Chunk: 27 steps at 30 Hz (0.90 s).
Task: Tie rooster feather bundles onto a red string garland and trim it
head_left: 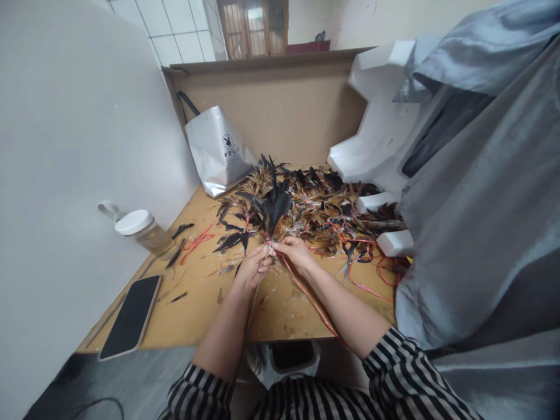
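Both hands meet over the front middle of the table at the base of a bunch of dark feathers. The feathers fan upward, away from me. My left hand is closed around the bunch's stems. My right hand pinches red string beside the binding; a length of it trails down toward the table's front edge. Red string also shows where the stems are bound. The exact grip of the fingertips is too small to make out.
Behind lies a heap of brown and black feathers. Scissors and loose red string lie to the right, near white foam and grey cloth. Leftward are a phone, a lidded cup and a silver bag.
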{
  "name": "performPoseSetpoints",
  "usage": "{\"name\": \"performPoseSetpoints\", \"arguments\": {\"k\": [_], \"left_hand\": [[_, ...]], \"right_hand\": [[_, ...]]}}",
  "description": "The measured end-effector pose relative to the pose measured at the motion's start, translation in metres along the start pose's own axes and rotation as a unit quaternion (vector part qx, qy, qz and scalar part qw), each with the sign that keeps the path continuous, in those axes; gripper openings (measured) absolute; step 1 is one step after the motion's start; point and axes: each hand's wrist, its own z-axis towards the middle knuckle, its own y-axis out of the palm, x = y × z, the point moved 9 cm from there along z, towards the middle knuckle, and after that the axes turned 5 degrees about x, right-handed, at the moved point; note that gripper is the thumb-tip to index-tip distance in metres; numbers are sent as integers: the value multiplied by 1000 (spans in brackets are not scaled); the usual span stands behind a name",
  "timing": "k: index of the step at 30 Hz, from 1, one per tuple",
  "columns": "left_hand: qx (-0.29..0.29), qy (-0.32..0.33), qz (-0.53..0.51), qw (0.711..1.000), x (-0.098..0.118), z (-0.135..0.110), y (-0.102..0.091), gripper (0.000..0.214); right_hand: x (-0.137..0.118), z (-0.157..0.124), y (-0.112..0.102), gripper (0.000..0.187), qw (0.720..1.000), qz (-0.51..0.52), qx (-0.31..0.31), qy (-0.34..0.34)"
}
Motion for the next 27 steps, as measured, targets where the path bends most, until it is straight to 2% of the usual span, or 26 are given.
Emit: {"name": "performPoseSetpoints", "arguments": {"k": [3, 6, 11, 17, 20, 22, 27], "left_hand": [[-4, 10, 18, 1000, 1, 0, 1, 28], [-7, 15, 30, 999, 1, 0, 3, 29], [-2, 24, 50, 998, 1, -1, 3, 31], [9, 52, 106, 993, 3, -2, 4, 32], [16, 61, 119, 991, 4, -2, 4, 32], [24, 67, 133, 989, 6, -3, 4, 32], [66, 94, 174, 978, 15, -8, 1, 31]], "right_hand": [[-2, -1, 0, 37, 999, -19, 32, -31], [-2, -1, 2, 36, 999, -5, 36, -34], [4, -1, 9, 36, 999, 40, 4, -7], [12, 0, 4, 41, 998, 42, 43, 20], [17, -1, 5, 44, 996, 52, 41, 52], [17, -2, 6, 45, 996, 54, 22, 67], [16, -11, 21, 40, 987, 23, -110, 112]]}}
